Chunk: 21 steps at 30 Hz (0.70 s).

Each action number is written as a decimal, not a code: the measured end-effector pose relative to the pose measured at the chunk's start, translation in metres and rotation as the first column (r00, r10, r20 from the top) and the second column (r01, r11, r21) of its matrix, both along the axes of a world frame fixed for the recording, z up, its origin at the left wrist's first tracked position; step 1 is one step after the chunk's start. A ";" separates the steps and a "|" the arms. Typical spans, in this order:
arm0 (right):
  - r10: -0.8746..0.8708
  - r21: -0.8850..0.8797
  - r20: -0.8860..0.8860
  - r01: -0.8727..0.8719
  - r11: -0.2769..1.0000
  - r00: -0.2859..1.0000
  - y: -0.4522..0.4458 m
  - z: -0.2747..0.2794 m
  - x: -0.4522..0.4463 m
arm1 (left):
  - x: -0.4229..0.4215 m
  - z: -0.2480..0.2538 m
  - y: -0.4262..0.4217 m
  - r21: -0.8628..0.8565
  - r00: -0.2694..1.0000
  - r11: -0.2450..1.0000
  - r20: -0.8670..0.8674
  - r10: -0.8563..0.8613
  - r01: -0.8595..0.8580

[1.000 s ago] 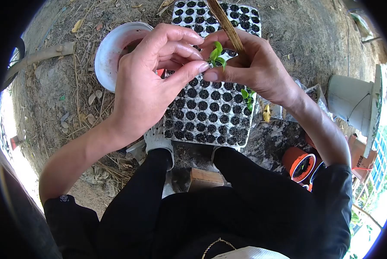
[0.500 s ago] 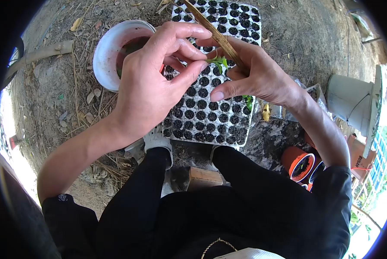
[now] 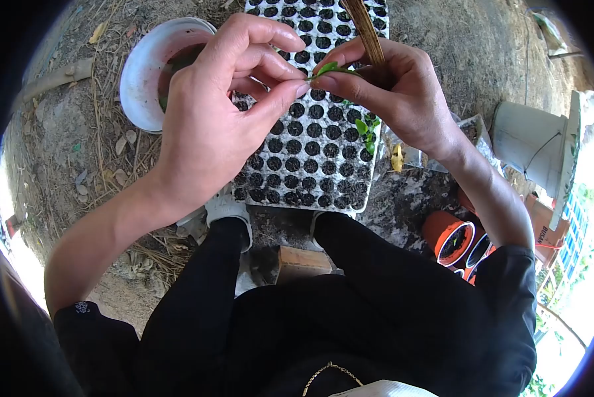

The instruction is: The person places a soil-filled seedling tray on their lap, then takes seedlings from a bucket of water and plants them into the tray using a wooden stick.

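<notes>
Above the seed tray, both hands meet at a small green seedling (image 3: 330, 68). My left hand (image 3: 211, 99) is closed in a pinch at its thin end, thumb against the fingertips. My right hand (image 3: 409, 99) pinches the leafy part between thumb and forefinger. A flat brown dried strip (image 3: 364, 30) is also gripped in the right hand and sticks up past the fingers; its lower end is hidden. Below lies the white seed tray (image 3: 297, 206), its many round cells filled with dark soil. More green seedlings (image 3: 368, 132) lie on the tray's right side.
Left of the tray stands a white bucket (image 3: 135, 86) with dark contents. A grey bucket (image 3: 529, 139), orange pots (image 3: 443, 231) and a cardboard box (image 3: 550, 233) are on the right. A wooden block (image 3: 303, 263) sits between my legs.
My right hand has closed its thumb and forefinger on the seedling's leafy part, which only the left held before. The brown strip has tilted more upright. The whole view has shifted slightly.
</notes>
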State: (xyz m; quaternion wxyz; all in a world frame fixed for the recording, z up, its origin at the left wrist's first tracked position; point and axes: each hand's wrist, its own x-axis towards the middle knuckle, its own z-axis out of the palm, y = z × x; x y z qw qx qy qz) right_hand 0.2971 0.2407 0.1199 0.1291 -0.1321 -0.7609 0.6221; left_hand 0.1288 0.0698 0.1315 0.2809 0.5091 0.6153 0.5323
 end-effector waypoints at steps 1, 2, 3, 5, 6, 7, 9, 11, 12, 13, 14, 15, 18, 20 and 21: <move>-0.017 0.035 0.065 0.015 0.999 0.998 -0.001 0.005 0.003 | 0.001 -0.001 0.000 -0.004 1.000 1.000 0.012 -0.010 0.010; -0.036 0.071 0.129 0.027 0.997 0.991 -0.001 0.008 0.007 | 0.003 -0.001 0.000 -0.017 1.000 1.000 0.006 -0.014 0.014; -0.037 0.072 0.145 0.026 0.997 0.989 -0.001 0.009 0.013 | 0.004 -0.002 -0.002 -0.017 1.000 1.000 0.023 -0.014 0.015; -0.101 0.154 0.231 0.066 0.986 0.968 0.001 0.009 0.028 | 0.003 -0.008 -0.006 -0.086 0.998 0.994 0.017 -0.066 0.067; -0.152 0.226 0.313 0.082 0.971 0.937 0.003 0.005 0.039 | 0.005 -0.010 -0.009 -0.115 0.998 0.991 0.035 -0.060 0.064; -0.152 0.229 0.330 0.077 0.970 0.932 0.004 0.003 0.050 | 0.005 -0.012 -0.013 -0.112 0.997 0.992 0.053 -0.059 0.065; -0.186 0.325 0.539 0.001 0.946 0.822 0.002 0.000 0.071 | 0.004 -0.018 -0.021 -0.213 0.994 0.972 -0.012 -0.106 0.101; -0.194 0.427 0.539 -0.067 0.902 0.819 -0.003 -0.017 0.096 | 0.004 -0.027 -0.029 -0.225 0.995 0.970 0.015 -0.096 0.097; -0.183 0.430 0.632 -0.145 0.891 0.753 -0.006 -0.020 0.105 | 0.003 -0.029 -0.032 -0.285 0.993 0.951 0.022 -0.115 0.117; -0.178 0.428 0.638 -0.153 0.891 0.749 -0.008 -0.026 0.114 | 0.002 -0.031 -0.034 -0.343 0.991 0.930 0.027 -0.134 0.135; -0.194 0.495 0.585 -0.158 0.854 0.788 -0.012 -0.033 0.124 | 0.003 -0.032 -0.037 -0.360 0.991 0.923 0.034 -0.132 0.135; -0.204 0.560 0.527 -0.156 0.814 0.825 -0.016 -0.036 0.129 | 0.004 -0.036 -0.039 -0.363 0.991 0.922 0.041 -0.128 0.134; -0.221 0.538 0.582 -0.167 0.826 0.782 -0.021 -0.040 0.131 | 0.004 -0.044 -0.043 -0.417 0.983 0.895 -0.012 -0.181 0.159; -0.222 0.557 0.566 -0.169 0.813 0.794 -0.022 -0.043 0.130 | 0.006 -0.044 -0.043 -0.474 0.973 0.856 0.007 -0.230 0.206; -0.210 0.575 0.562 -0.195 0.795 0.800 -0.022 -0.043 0.128 | 0.006 -0.045 -0.043 -0.475 0.973 0.855 0.007 -0.232 0.208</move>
